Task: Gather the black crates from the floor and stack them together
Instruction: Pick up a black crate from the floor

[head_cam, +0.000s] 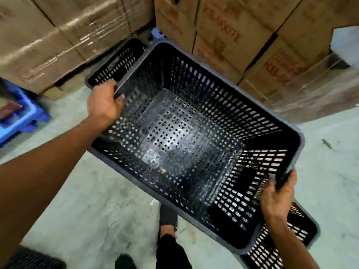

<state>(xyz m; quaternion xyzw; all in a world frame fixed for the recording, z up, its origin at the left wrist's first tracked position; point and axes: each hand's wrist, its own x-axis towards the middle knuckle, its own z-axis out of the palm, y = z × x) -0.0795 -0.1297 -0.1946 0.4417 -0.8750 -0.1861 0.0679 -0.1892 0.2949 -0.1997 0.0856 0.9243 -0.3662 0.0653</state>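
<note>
Holding black crate (194, 133) rim, both grips: left hand (104, 107), right hand (277, 193) | lower crate (287, 239) mostly hidden

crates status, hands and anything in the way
Left hand and right hand both gripping held crate rims. Second crate behind, third crate underneath. Cardboard boxes close ahead.

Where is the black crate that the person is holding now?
The held black crate fills the centre of the head view, gripped by the left hand and right hand, above another crate.
</note>
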